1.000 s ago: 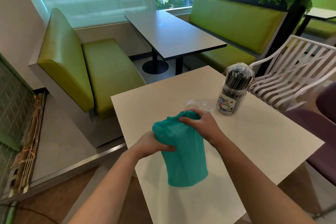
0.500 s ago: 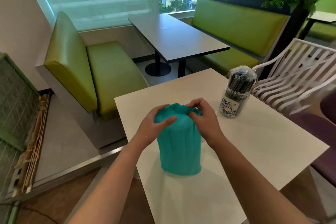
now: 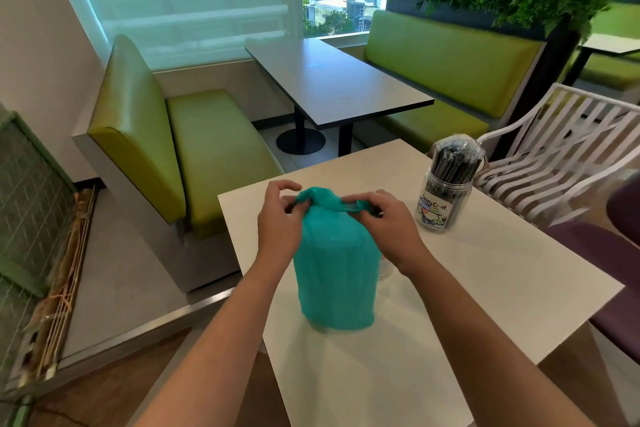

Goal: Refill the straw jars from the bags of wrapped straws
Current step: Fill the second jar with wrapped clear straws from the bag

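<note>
A teal plastic bag (image 3: 334, 274) stands upright on the white table (image 3: 502, 288), close to the table's near-left part. The bag is thin and matte, with soft vertical folds, and it has the shape of a rounded cylinder. Its top is gathered into a twisted, wrinkled knot.

The left hand (image 3: 278, 218) pinches the left end of this knot with curled fingers and thumb. The right hand (image 3: 384, 222) pinches the right end in the same way, so the gathered plastic is stretched between the two hands. Both forearms are bare and reach in from the near edge of the table.

Just behind the bag on the right side, a small piece of something clear (image 3: 385, 270) is visible on the table; I cannot tell what it is.

The straw jar (image 3: 445, 198) stands near the far right edge of the table, well apart from the bag. It is a clear, smooth cylinder with a printed label, and dark thin straws stand in it. A crinkled transparent film covers their tops like a dome.

The table surface is flat, smooth and pale, with sharp straight edges and a corner pointing to the right. There is bare surface between the bag and the jar, and also on the near side of the bag. A white slatted chair (image 3: 561, 156) stands just beyond the jar. On the left, the floor drops below a green padded bench (image 3: 180, 149).
</note>
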